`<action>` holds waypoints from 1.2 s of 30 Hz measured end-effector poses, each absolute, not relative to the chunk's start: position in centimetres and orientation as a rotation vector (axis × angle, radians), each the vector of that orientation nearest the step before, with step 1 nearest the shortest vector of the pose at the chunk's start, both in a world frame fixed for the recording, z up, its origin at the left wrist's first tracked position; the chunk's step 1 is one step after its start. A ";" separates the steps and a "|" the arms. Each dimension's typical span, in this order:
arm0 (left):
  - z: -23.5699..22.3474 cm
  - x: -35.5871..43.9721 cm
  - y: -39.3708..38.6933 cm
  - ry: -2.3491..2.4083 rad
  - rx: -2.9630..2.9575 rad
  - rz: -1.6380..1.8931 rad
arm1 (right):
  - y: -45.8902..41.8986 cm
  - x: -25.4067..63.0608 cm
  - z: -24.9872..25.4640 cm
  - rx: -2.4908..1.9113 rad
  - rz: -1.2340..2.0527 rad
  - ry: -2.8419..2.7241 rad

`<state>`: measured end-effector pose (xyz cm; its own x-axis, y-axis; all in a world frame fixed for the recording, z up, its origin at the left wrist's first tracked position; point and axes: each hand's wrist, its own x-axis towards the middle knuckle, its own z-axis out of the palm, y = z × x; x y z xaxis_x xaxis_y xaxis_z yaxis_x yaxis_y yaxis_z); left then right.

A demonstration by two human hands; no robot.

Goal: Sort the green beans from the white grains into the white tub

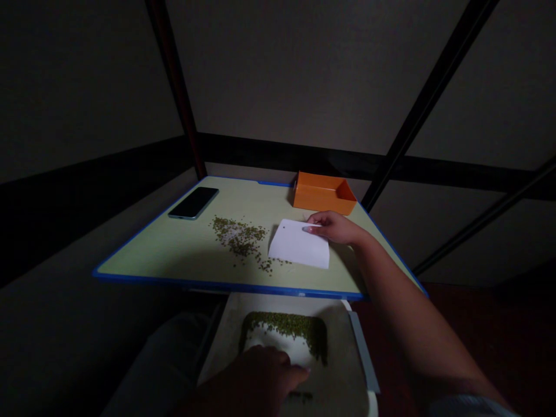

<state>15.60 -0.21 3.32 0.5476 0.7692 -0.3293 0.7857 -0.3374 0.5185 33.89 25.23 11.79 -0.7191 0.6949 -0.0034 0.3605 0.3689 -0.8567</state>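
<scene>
My right hand [332, 227] grips a white paper card [299, 243] by its upper right corner, thumb on top. The card has a small dark hole near its upper left corner and tilts over the table [165, 255]. To its left, small green-brown grains [238, 234] lie scattered, a few of them by the card's lower edge. Below the table's front edge, my left hand [264, 373] is in a pale bin [343, 359], its thumb stretched out to the right and its fingertips hard to see in shadow. Just beyond it, more green grains [299, 325] form a curved band.
A phone [194, 202] lies at the table's back left. An open orange box [324, 200] stands at the back right, behind my right hand. The table has a blue rim, and its front edge overhangs the bin. Dark-framed wall panels [282, 75] rise behind.
</scene>
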 end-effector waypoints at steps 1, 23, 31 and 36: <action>3.3 15.6 -0.2 1.247 2.146 -0.042 | 25.3 33.9 11.8 -0.921 1.284 -2.254; 3.6 15.6 -0.1 1.247 2.124 -0.042 | 26.3 36.5 12.7 -0.792 1.683 -2.500; 2.1 15.4 -0.3 1.228 2.133 0.043 | 26.9 36.8 12.2 -0.995 1.500 -2.618; 1.6 15.4 -0.3 1.223 2.164 0.035 | 27.0 37.0 12.3 -1.129 1.354 -2.590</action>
